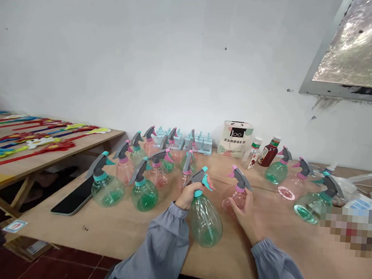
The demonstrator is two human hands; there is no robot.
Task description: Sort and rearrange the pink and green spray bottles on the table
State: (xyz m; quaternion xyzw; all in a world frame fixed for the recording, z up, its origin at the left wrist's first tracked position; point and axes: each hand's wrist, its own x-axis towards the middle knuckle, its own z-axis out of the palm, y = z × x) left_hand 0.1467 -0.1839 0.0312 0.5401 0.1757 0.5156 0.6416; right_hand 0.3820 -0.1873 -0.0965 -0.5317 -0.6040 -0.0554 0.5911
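Note:
My left hand (188,194) is closed round the neck of a green spray bottle (207,223) with a grey and turquoise trigger head. That bottle tilts a little, near the table's front edge. To its right, my right hand (244,208) grips a pink spray bottle (230,195) with a grey and pink head, its thumb against the body. Left of my hands stand several more, among them a green spray bottle (144,195) and a pink spray bottle (159,176). On the right are a pink spray bottle (291,187) and a green spray bottle (311,206).
Light blue racks (203,144), a paper bag (234,140), a white-labelled bottle (253,154) and a dark red bottle (269,152) line the wall. A phone (73,199) lies front left. Another table (42,162) holds colourful hand-shaped sticks (40,149). Plastic wrap (346,186) lies right.

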